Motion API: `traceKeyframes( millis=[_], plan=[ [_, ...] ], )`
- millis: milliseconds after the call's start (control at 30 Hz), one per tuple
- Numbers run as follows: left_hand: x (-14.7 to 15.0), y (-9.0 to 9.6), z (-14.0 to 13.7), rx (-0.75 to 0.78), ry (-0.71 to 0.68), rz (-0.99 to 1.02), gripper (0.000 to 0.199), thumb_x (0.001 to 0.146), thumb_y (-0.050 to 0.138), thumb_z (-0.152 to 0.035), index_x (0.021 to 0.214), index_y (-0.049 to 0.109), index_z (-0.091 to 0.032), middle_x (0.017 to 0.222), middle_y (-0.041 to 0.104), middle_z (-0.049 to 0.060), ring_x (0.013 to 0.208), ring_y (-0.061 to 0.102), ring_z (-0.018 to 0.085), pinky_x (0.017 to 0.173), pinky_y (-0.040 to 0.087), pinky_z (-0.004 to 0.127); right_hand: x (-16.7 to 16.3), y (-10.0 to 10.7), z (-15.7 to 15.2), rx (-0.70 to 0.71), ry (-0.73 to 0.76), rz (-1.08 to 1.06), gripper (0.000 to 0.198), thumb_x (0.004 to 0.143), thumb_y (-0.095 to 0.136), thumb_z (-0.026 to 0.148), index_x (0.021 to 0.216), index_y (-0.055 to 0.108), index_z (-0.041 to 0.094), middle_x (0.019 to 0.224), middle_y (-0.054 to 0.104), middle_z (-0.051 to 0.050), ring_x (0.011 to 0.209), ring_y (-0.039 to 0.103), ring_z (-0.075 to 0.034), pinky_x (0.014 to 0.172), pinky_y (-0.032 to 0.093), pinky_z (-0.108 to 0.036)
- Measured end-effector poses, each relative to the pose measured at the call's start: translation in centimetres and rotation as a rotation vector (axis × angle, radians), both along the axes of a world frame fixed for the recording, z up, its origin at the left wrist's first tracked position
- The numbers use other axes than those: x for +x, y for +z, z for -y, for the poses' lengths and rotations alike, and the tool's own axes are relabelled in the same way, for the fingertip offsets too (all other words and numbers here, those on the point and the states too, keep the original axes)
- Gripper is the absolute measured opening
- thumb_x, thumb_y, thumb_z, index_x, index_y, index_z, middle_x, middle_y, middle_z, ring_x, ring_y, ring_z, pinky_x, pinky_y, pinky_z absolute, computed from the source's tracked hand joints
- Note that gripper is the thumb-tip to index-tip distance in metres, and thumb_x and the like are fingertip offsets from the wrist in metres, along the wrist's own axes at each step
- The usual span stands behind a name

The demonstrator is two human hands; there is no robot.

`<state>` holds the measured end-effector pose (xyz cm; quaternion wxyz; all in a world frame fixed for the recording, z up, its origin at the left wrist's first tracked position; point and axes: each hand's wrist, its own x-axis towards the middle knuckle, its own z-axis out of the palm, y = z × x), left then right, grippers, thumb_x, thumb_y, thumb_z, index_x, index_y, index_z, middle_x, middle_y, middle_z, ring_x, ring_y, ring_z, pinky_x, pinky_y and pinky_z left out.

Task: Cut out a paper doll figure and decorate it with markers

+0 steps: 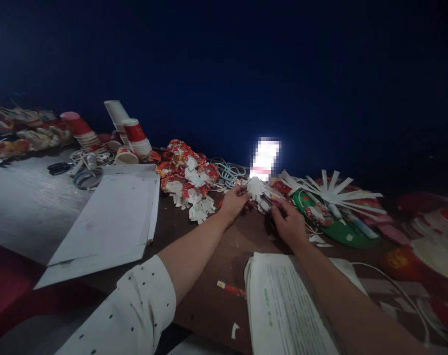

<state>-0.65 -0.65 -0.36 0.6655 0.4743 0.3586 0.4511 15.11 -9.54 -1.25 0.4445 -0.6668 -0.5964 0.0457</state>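
"Holding what, the left hand [234,203]?"

"A white paper cutout [256,188], pinched at its left edge between thumb and fingers. It's over the far part of the brown table [205,256], just in front of a bright, blurred patch [266,155]."

"And the right hand [288,223]?"

"Thumb and fingers are closed on a dark, slim tool [267,199], its far end right by the cutout. It's too small to tell the kind, or whether it touches the paper."

"So both of the 2 hands are pinching. What's off to the left?"

"A heap of red and white shapes [187,170], with a pale blue cord [229,170] beside it. Further left there's a white board [111,212], and paper cups [135,132] stacked just beyond it."

"And to the right?"

"A green disc [351,234], with a fan of white strips [336,195] over it. Nearer, printed pages [283,296] are partly hidden by the right forearm."
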Motion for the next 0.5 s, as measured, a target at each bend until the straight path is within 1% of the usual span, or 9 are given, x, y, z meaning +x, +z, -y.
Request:
traceKeyframes(
  millis=[100, 200, 300, 400, 500],
  plan=[
    [0.0, 0.1, 0.3, 0.009, -0.046, -0.012, 0.031, 0.074, 0.064, -0.013, 0.105, 0.06, -0.01, 0.077, 0.066, 0.001, 0.051, 0.057, 0.005, 0.043, 0.04, 0.014, -0.1, 0.1, -0.1, 0.056, 0.048, -0.035, 0.031, 0.085, 0.051, 0.032, 0.106, 0.071, 0.021, 0.105, 0.072, -0.007, 0.099, 0.065, -0.024, 0.091, 0.047, -0.039],
    [-0.1, 0.0, 0.7, 0.022, -0.136, -0.034, 0.036, 0.075, 0.066, -0.016, 0.11, 0.059, -0.009, 0.076, 0.067, 0.002, 0.052, 0.058, 0.007, 0.045, 0.042, 0.015, 0.0, 0.0, -0.2, 0.097, 0.06, -0.074, 0.028, 0.084, 0.052, 0.032, 0.101, 0.073, 0.021, 0.103, 0.073, -0.007, 0.098, 0.065, -0.024, 0.091, 0.048, -0.039],
    [-0.1, -0.2, 0.9, 0.051, -0.208, -0.057, 0.036, 0.076, 0.065, -0.018, 0.11, 0.06, -0.01, 0.073, 0.067, 0.002, 0.053, 0.059, 0.008, 0.046, 0.043, 0.015, 0.0, 0.0, -0.2, 0.119, 0.06, -0.091, 0.027, 0.083, 0.055, 0.035, 0.097, 0.072, 0.02, 0.102, 0.072, -0.009, 0.097, 0.065, -0.024, 0.091, 0.048, -0.04],
    [-0.1, -0.2, 1.0, 0.083, -0.227, -0.074, 0.032, 0.076, 0.065, -0.019, 0.108, 0.061, -0.011, 0.074, 0.067, 0.001, 0.054, 0.059, 0.007, 0.046, 0.044, 0.015, -0.1, 0.1, -0.1, 0.096, 0.093, -0.107, 0.03, 0.083, 0.057, 0.04, 0.098, 0.071, 0.018, 0.103, 0.07, -0.01, 0.098, 0.064, -0.024, 0.091, 0.048, -0.04],
    [-0.1, 0.0, 1.2, 0.069, -0.219, -0.104, 0.032, 0.076, 0.066, -0.019, 0.106, 0.062, -0.011, 0.073, 0.067, 0.002, 0.054, 0.06, 0.008, 0.046, 0.043, 0.016, -0.3, 0.2, -0.1, 0.08, 0.073, -0.112, 0.031, 0.08, 0.06, 0.045, 0.091, 0.07, 0.019, 0.097, 0.07, -0.009, 0.092, 0.063, -0.024, 0.087, 0.048, -0.038]
  ],
)
